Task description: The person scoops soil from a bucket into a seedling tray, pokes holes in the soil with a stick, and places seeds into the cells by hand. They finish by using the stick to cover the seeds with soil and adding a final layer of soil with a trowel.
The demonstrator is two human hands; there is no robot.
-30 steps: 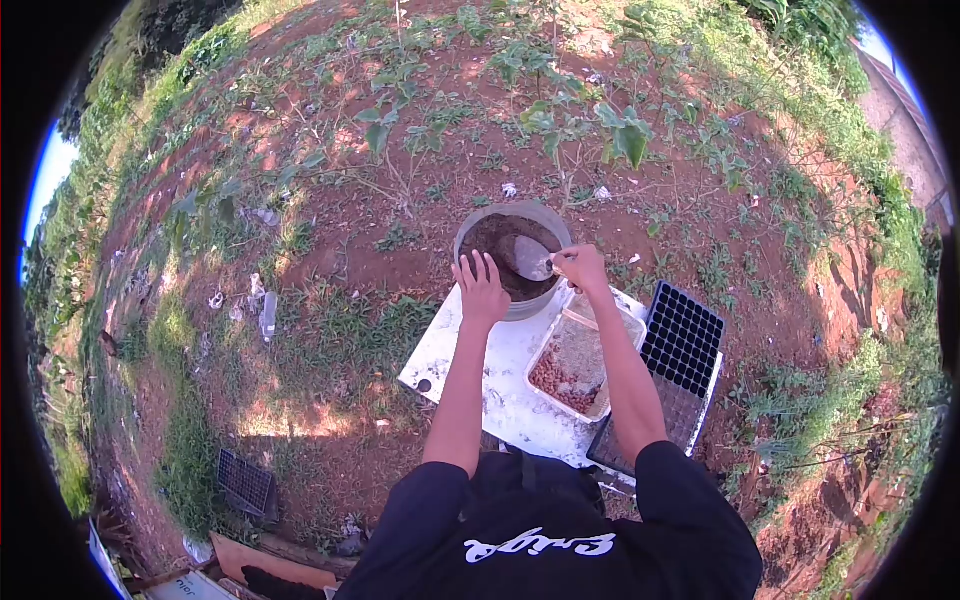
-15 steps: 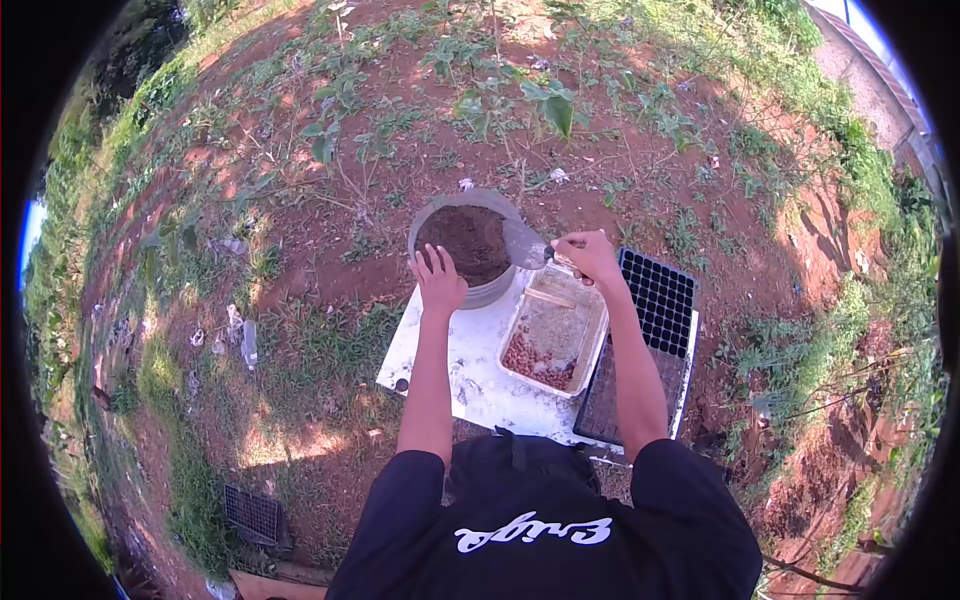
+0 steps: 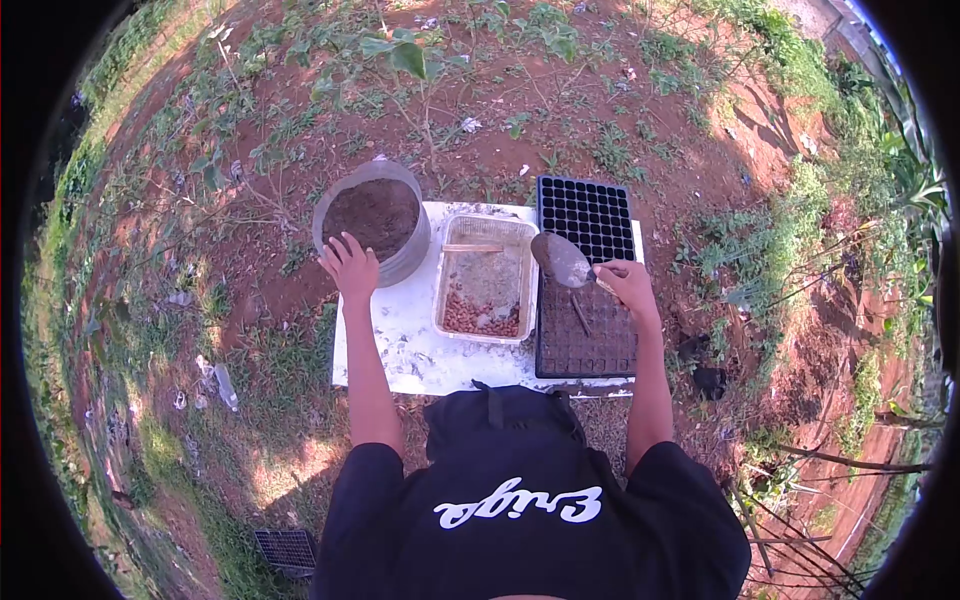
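Observation:
My right hand grips the handle of a trowel, whose blade carries some dark soil. The blade is above the black seedling trays, over where the soil-filled tray meets the one with bare cells. A thin dark stick lies on the soil-filled tray. On the left, my left hand rests with fingers spread at the near rim of a grey bucket of dark soil. Between bucket and trays is a whitish plastic basin holding reddish-brown seeds and a wooden strip.
Everything stands on a white, soil-smudged board. Weedy red ground surrounds it, with leafy plants beyond. A plastic bottle lies off to the left, and another black cell tray is on the ground at lower left.
My right hand has carried the trowel from the bucket's rim rightward, over the seedling trays. The left hand stays at the bucket. The view has swung to the right.

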